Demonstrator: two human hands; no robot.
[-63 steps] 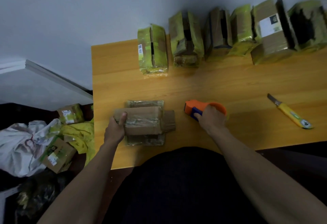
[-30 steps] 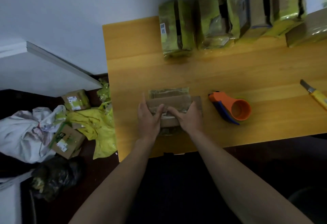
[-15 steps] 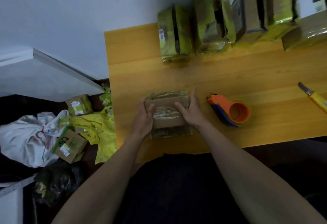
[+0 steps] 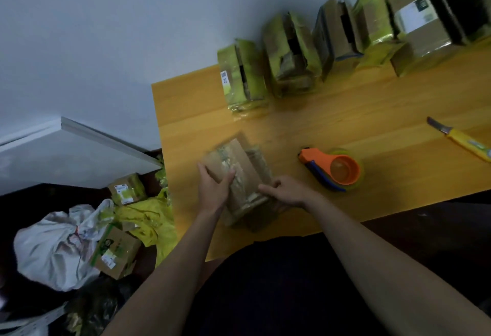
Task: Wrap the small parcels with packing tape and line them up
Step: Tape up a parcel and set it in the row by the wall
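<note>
Brown parcel (image 4: 236, 176): turned askew since half a second ago, now angled on the bench (image 4: 372, 112) near its front edge, blurred. It is gripped by both hands, left hand (image 4: 214, 187) on top, right hand (image 4: 285, 192) at the near corner. Orange tape dispenser (image 4: 332, 169) lies just right; yellow knife (image 4: 462, 141) far right; wrapped parcels (image 4: 332, 46) are lined along the wall. Parcel surface: cardboard under glossy clear tape.

Two bare forearms run up from the bottom of the view, no sleeves, watch, rings or gloves showing on the left hand (image 4: 214, 189) or the right hand (image 4: 288, 193), and below them a dark, plain garment (image 4: 265, 290) covers the lap.
</note>
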